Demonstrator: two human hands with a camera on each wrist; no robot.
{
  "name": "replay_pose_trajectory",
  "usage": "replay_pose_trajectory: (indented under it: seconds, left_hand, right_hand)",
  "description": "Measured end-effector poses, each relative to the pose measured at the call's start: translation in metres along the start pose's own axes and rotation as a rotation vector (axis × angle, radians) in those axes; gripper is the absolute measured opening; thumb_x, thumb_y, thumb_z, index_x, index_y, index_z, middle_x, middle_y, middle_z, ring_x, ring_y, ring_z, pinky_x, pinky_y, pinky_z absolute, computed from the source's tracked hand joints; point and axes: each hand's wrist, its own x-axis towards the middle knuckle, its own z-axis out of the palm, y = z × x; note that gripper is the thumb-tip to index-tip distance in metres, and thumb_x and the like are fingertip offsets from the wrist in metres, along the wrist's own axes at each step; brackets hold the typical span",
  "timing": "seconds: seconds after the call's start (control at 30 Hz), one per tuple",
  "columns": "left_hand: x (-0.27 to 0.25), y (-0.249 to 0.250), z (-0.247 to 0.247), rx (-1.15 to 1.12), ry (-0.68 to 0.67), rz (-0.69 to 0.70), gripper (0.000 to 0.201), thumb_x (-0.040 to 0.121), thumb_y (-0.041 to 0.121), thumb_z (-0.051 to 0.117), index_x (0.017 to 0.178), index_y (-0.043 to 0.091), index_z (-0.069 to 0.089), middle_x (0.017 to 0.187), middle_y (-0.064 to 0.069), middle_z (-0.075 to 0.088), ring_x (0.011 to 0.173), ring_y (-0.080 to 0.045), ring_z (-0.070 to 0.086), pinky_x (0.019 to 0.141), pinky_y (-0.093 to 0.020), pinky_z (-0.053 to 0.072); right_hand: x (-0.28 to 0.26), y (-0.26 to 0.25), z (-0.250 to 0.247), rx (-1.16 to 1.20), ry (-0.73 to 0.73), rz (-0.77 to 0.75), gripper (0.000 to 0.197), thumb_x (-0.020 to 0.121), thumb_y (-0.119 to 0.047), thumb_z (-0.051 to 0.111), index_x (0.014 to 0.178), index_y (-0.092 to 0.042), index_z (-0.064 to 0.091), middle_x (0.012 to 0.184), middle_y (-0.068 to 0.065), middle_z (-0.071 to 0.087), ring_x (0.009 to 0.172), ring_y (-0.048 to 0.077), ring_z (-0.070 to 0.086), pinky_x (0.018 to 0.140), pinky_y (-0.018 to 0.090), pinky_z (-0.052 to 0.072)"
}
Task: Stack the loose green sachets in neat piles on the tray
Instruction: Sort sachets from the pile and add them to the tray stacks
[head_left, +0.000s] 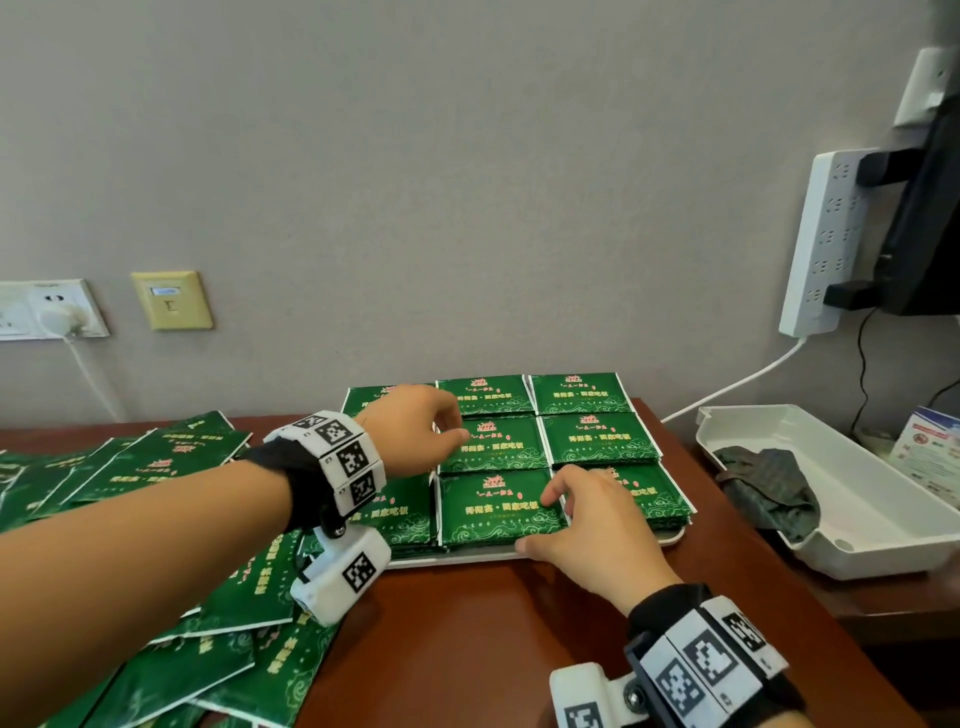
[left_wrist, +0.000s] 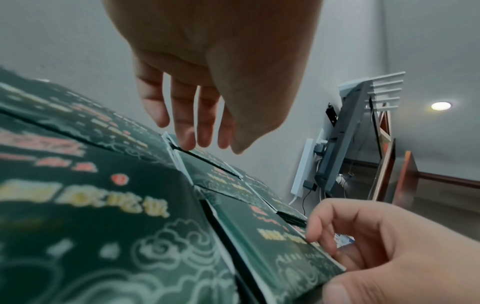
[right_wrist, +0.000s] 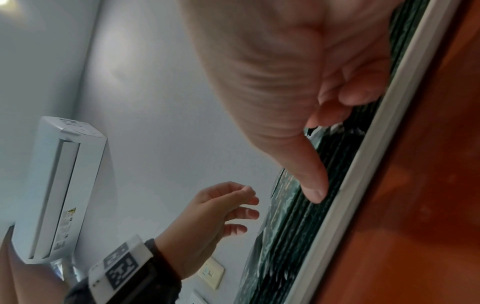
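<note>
A white tray on the brown table holds green sachets in three rows of three piles. My left hand hovers over the tray's left side. Its relaxed fingers point down and touch the corner where the centre pile meets its neighbours. My right hand wraps the front right corner of the front middle pile: its thumb presses the stack's front side above the tray rim, and its curled fingers sit on the right edge. Loose sachets lie scattered on the left.
More loose sachets overlap near the table's front left. A white open box with a crumpled cloth stands to the right of the tray. A power strip hangs on the wall. Bare wood shows in front of the tray.
</note>
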Motion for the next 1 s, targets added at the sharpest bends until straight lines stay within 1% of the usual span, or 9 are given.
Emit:
replay_pose_trajectory:
  seconds: [0.1,0.33,0.5,0.6,0.7,0.8,0.87,0.93,1.0]
  left_hand:
    - [-0.009,-0.008,-0.003,-0.070,0.045,-0.061,0.015,0.093,0.038,0.062,0.093,0.024,0.068,0.092,0.012,0.068,0.079,-0.001,0.060,0.074,-0.025,0.050]
    - [-0.060,-0.016,-0.014,-0.190,0.030,-0.111,0.007,0.088,0.028,0.069,0.083,0.024,0.070,0.078,0.010,0.070,0.058,0.004,0.060,0.053,-0.010,0.041]
    - [-0.114,-0.019,-0.029,-0.204,-0.059,-0.154,0.012,0.085,0.034,0.075,0.080,0.024,0.071,0.069,0.006,0.068,0.053,0.001,0.054,0.055,-0.018,0.044]
    - [-0.145,-0.031,-0.040,-0.149,-0.113,-0.191,0.015,0.082,0.040,0.078,0.080,0.027,0.070,0.075,0.004,0.070,0.059,-0.003,0.058,0.059,-0.021,0.047]
    - [-0.177,-0.055,-0.049,-0.097,-0.143,-0.259,0.025,0.076,0.045,0.082,0.093,0.032,0.067,0.092,0.012,0.068,0.079,-0.002,0.062,0.073,-0.022,0.050]
    - [-0.205,-0.080,-0.049,-0.035,-0.163,-0.355,0.050,0.073,0.045,0.084,0.116,0.033,0.062,0.118,0.014,0.058,0.107,-0.006,0.056,0.095,-0.026,0.046]
    - [-0.220,-0.095,-0.045,-0.056,-0.184,-0.408,0.058,0.071,0.045,0.085,0.122,0.037,0.058,0.129,0.011,0.052,0.118,-0.011,0.049,0.105,-0.033,0.042]
    - [-0.230,-0.109,-0.041,-0.172,-0.132,-0.434,0.056,0.071,0.044,0.085,0.120,0.041,0.059,0.132,0.013,0.050,0.121,-0.011,0.048,0.107,-0.036,0.042]
    - [-0.237,-0.122,-0.039,-0.292,-0.004,-0.467,0.047,0.073,0.041,0.085,0.114,0.043,0.061,0.130,0.011,0.056,0.118,-0.011,0.054,0.101,-0.035,0.045]
  right_hand:
    - [0.000,-0.002,0.000,-0.010,0.005,0.005,0.046,0.067,-0.048,0.087,0.092,-0.032,0.052,0.093,-0.012,0.046,0.078,0.003,0.047,0.061,0.024,0.037]
    - [-0.002,-0.007,-0.001,-0.019,-0.001,0.009,0.048,0.064,-0.048,0.089,0.079,-0.026,0.049,0.081,-0.006,0.054,0.071,0.013,0.051,0.060,0.031,0.042]
    - [-0.020,-0.029,-0.015,-0.026,0.014,-0.009,0.051,0.060,-0.055,0.089,0.079,-0.026,0.052,0.071,-0.007,0.054,0.063,0.014,0.050,0.056,0.033,0.036]
    - [-0.038,-0.054,-0.008,0.231,0.000,-0.084,0.045,0.064,-0.045,0.091,0.081,-0.019,0.058,0.069,-0.003,0.052,0.059,0.010,0.044,0.055,0.026,0.034]
    - [-0.056,-0.088,0.019,0.443,-0.160,-0.134,0.037,0.068,-0.038,0.091,0.080,-0.015,0.065,0.069,-0.002,0.057,0.058,0.005,0.048,0.059,0.021,0.042]
    - [-0.067,-0.117,0.052,0.473,-0.313,-0.150,0.035,0.070,-0.040,0.089,0.086,-0.017,0.069,0.080,0.006,0.068,0.064,0.011,0.057,0.062,0.030,0.047]
    - [-0.072,-0.134,0.068,0.440,-0.367,-0.158,0.032,0.074,-0.040,0.087,0.092,-0.021,0.068,0.091,0.003,0.072,0.068,0.008,0.060,0.058,0.024,0.046]
    - [-0.075,-0.149,0.077,0.380,-0.435,-0.173,0.032,0.077,-0.040,0.085,0.098,-0.025,0.067,0.098,-0.005,0.070,0.075,0.006,0.063,0.057,0.022,0.046]
    - [-0.080,-0.158,0.081,0.318,-0.535,-0.158,0.037,0.075,-0.039,0.087,0.102,-0.024,0.066,0.100,-0.004,0.068,0.075,0.010,0.064,0.057,0.028,0.054]
